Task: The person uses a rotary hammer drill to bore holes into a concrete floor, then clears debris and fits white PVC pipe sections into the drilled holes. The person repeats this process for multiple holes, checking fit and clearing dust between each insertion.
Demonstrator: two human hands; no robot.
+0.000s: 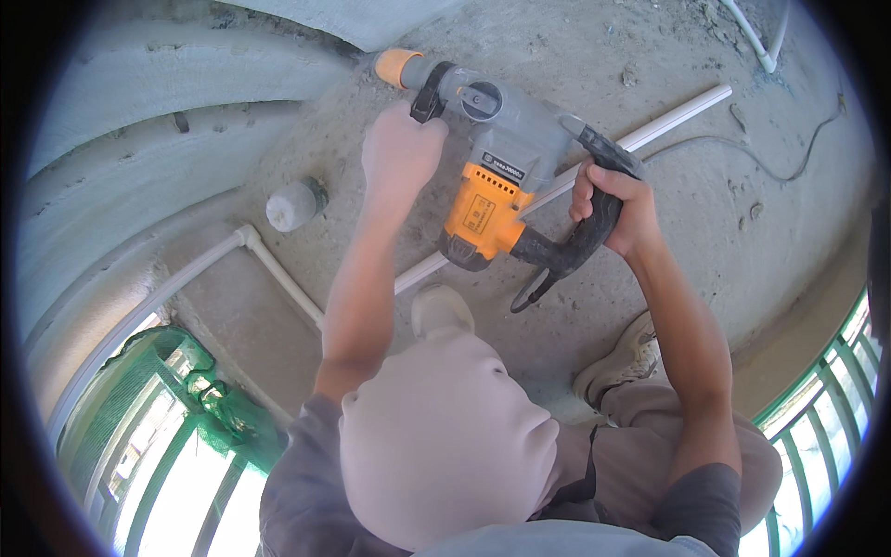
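I take this for an unfinished building under construction. A bare, dusty grey concrete floor point(705, 241) fills the view, with raw grey concrete walls point(139, 121) at ten o'clock. White plastic conduit pipes point(682, 111) lie exposed across the floor toward two o'clock, and green metal railings point(826, 408) with green netting point(227, 408) edge it at four and eight o'clock.

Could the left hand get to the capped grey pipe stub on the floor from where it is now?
Probably yes. The left hand grips the side handle of the rotary hammer, and the pipe stub stands just beside that forearm, with only bare concrete floor between them. The hand would have to release the handle first.
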